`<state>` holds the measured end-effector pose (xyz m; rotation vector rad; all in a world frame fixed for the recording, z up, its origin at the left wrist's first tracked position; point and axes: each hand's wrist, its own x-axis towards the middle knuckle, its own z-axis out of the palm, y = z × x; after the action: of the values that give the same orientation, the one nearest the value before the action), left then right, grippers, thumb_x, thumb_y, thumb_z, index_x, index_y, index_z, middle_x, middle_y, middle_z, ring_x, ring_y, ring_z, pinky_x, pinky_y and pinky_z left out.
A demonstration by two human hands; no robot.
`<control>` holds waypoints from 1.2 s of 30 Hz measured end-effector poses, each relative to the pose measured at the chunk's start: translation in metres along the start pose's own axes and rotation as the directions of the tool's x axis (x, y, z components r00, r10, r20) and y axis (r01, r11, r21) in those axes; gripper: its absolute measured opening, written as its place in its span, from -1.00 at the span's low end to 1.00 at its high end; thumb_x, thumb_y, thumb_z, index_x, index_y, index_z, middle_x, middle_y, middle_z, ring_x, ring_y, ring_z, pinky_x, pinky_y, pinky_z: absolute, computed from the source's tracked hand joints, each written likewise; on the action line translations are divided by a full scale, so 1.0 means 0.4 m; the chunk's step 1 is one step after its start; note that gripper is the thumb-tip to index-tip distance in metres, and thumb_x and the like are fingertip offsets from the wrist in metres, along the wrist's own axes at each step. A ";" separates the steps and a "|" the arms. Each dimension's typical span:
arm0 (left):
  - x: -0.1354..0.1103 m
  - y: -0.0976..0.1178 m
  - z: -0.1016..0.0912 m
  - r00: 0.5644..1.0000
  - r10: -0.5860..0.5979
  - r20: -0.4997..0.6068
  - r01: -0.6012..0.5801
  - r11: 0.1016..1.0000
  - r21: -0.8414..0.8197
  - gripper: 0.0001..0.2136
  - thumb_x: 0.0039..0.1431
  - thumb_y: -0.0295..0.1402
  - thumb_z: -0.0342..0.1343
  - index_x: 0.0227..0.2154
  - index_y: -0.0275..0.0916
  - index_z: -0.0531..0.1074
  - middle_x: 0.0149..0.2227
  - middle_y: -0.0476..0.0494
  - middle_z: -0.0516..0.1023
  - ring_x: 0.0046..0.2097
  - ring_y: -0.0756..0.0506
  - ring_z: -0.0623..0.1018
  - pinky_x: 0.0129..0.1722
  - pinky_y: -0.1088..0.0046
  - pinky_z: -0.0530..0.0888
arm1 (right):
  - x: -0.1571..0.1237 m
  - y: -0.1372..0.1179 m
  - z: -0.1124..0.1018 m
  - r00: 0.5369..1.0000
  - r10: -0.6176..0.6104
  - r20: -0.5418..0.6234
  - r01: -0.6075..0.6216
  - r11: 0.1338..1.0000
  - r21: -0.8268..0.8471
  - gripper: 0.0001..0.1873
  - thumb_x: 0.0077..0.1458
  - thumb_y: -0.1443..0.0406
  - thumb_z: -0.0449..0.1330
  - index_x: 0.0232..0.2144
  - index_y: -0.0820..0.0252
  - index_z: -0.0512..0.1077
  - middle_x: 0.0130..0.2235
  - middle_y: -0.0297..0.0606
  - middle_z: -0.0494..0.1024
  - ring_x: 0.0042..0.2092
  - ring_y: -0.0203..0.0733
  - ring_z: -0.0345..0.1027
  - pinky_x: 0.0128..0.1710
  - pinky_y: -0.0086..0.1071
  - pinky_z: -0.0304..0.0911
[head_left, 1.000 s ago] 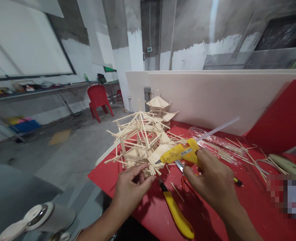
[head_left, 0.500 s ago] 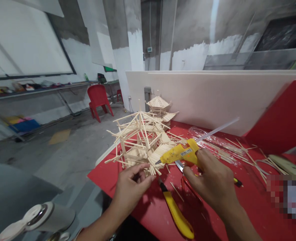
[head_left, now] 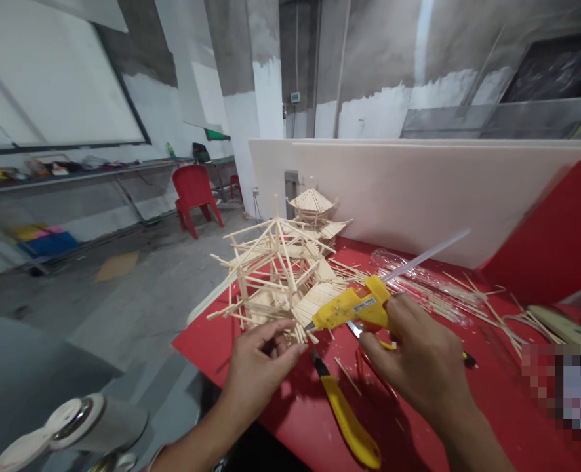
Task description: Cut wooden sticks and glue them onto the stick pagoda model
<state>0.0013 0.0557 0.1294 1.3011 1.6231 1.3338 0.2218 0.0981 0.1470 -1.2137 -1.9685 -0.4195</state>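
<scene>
My right hand (head_left: 418, 357) grips a yellow glue gun (head_left: 352, 307) with a clear glue stick (head_left: 428, 254) jutting from its back. Its nozzle points left at the near edge of a wooden stick model (head_left: 275, 275) on the red table (head_left: 467, 419). My left hand (head_left: 258, 367) rests at the model's front corner, its fingers pinched on the stick ends there. A smaller stick pavilion (head_left: 314, 213) stands behind the model.
A yellow utility knife (head_left: 347, 419) lies on the table between my hands, with red-handled scissors (head_left: 369, 357) under my right hand. Loose sticks (head_left: 458, 295) spread to the right. A white board (head_left: 418, 190) stands behind the table. A red chair (head_left: 192, 193) stands on the floor to the left.
The glue gun's nozzle has dipped slightly down and left toward the model's edge. My left hand has barely moved.
</scene>
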 end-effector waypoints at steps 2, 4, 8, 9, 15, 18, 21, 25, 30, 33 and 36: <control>-0.001 -0.002 0.000 1.000 0.006 0.004 -0.006 1.000 -0.005 -0.67 -0.13 -0.30 0.30 -0.25 -0.36 0.62 -0.65 0.10 0.32 -0.58 0.07 0.28 -0.57 0.56 0.21 | 0.004 -0.007 -0.009 1.000 -0.017 0.000 0.017 1.000 0.008 -0.92 0.07 0.26 0.09 -0.42 0.14 0.32 -0.41 -0.35 0.40 -0.50 -0.31 0.17 -0.50 -0.41 -0.04; -0.003 -0.006 -0.001 1.000 0.008 0.004 -0.008 1.000 -0.006 -0.66 -0.14 -0.30 0.31 -0.25 -0.36 0.62 -0.65 0.10 0.32 -0.59 0.07 0.27 -0.58 0.57 0.21 | 0.010 -0.015 -0.018 0.999 -0.042 -0.004 0.042 0.999 -0.018 -0.92 0.08 0.27 0.09 -0.38 0.15 0.35 -0.38 -0.33 0.44 -0.48 -0.30 0.22 -0.50 -0.41 -0.04; -0.002 -0.015 -0.004 1.000 0.022 0.012 -0.022 1.000 -0.017 -0.65 -0.12 -0.30 0.31 -0.22 -0.35 0.62 -0.64 0.09 0.34 -0.58 0.07 0.29 -0.57 0.57 0.23 | 0.028 -0.025 -0.038 0.993 -0.119 -0.028 0.114 0.984 -0.136 -0.84 0.11 0.23 0.11 -0.30 0.18 0.40 -0.31 -0.29 0.51 -0.43 -0.25 0.31 -0.52 -0.39 -0.05; -0.001 -0.016 -0.004 0.999 0.027 0.017 -0.026 0.999 -0.022 -0.65 -0.12 -0.30 0.31 -0.22 -0.34 0.62 -0.63 0.08 0.34 -0.58 0.07 0.29 -0.56 0.57 0.24 | 0.033 -0.027 -0.043 0.991 -0.133 -0.032 0.126 0.979 -0.157 -0.83 0.12 0.22 0.11 -0.29 0.18 0.40 -0.29 -0.28 0.52 -0.43 -0.25 0.32 -0.53 -0.39 -0.05; -0.002 -0.013 -0.008 0.998 0.063 0.023 -0.063 0.997 -0.039 -0.67 -0.11 -0.35 0.30 -0.22 -0.32 0.63 -0.62 0.07 0.35 -0.57 0.06 0.29 -0.57 0.57 0.24 | 0.039 -0.044 -0.068 0.982 -0.185 -0.020 0.177 0.961 -0.211 -0.83 0.13 0.21 0.11 -0.29 0.19 0.41 -0.28 -0.28 0.53 -0.43 -0.27 0.35 -0.53 -0.40 -0.01; -0.016 -0.014 -0.022 0.996 0.090 0.025 -0.089 0.995 -0.051 -0.65 -0.13 -0.35 0.33 -0.20 -0.30 0.63 -0.62 0.08 0.36 -0.59 0.07 0.27 -0.59 0.57 0.24 | 0.036 -0.050 -0.076 0.984 -0.179 -0.010 0.172 0.957 -0.235 -0.84 0.12 0.21 0.12 -0.29 0.18 0.40 -0.25 -0.27 0.54 -0.41 -0.26 0.36 -0.51 -0.40 0.01; -0.037 -0.030 -0.044 0.990 0.141 -0.005 -0.141 0.989 -0.052 -0.71 -0.05 -0.30 0.29 -0.22 -0.27 0.63 -0.59 0.04 0.43 -0.58 0.04 0.34 -0.58 0.56 0.29 | 0.029 -0.051 -0.085 0.990 -0.141 -0.016 0.133 0.960 -0.247 -0.84 0.11 0.19 0.12 -0.32 0.16 0.37 -0.26 -0.28 0.52 -0.42 -0.27 0.34 -0.51 -0.41 0.00; -0.066 -0.076 -0.061 0.984 0.177 -0.005 -0.177 0.982 -0.060 -0.81 0.13 -0.25 0.17 -0.33 -0.22 0.62 -0.45 -0.07 0.58 -0.41 -0.05 0.51 -0.39 0.51 0.43 | -0.010 -0.029 -0.099 0.999 0.035 -0.008 -0.035 0.975 -0.218 -0.75 0.10 0.11 0.13 -0.47 0.11 0.23 -0.44 -0.37 0.38 -0.50 -0.31 0.20 -0.53 -0.42 -0.06; -0.091 -0.140 -0.033 0.979 0.099 0.176 -0.088 0.994 -0.070 -0.60 0.27 -0.17 0.01 -0.64 -0.22 0.41 -0.63 0.03 0.33 -0.58 0.01 0.37 -0.57 0.54 0.32 | -0.138 0.046 -0.115 0.883 0.460 0.097 -0.429 0.873 -0.234 -0.53 0.05 -0.11 0.12 -0.54 0.05 0.08 -0.58 -0.45 0.22 -0.56 -0.28 0.10 -0.53 -0.40 -0.05; -0.090 -0.172 0.004 0.948 0.225 0.224 -0.223 0.974 -0.035 -0.61 0.22 -0.22 0.08 -0.70 -0.22 0.41 -0.39 -0.13 0.51 -0.34 -0.07 0.54 -0.37 0.49 0.44 | -0.236 0.086 -0.117 0.721 0.669 0.182 -0.624 0.740 -0.249 -0.54 0.02 -0.16 0.12 -0.46 0.06 0.21 -0.53 -0.37 0.38 -0.52 -0.21 0.24 -0.50 -0.38 0.05; -0.083 -0.199 0.051 0.955 0.207 0.214 -0.201 0.978 -0.050 -0.81 0.10 -0.21 0.17 -0.45 -0.20 0.58 -0.23 -0.20 0.57 -0.24 -0.14 0.58 -0.33 0.43 0.51 | -0.320 0.115 -0.108 0.577 0.780 0.243 -0.729 0.626 -0.277 -0.51 -0.03 -0.15 0.16 -0.32 0.12 0.33 -0.43 -0.25 0.51 -0.45 -0.13 0.37 -0.46 -0.37 0.13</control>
<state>0.0070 0.0316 0.0444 1.5736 1.3452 1.2752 0.3122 0.0158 0.0736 -2.2071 -1.4624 0.1207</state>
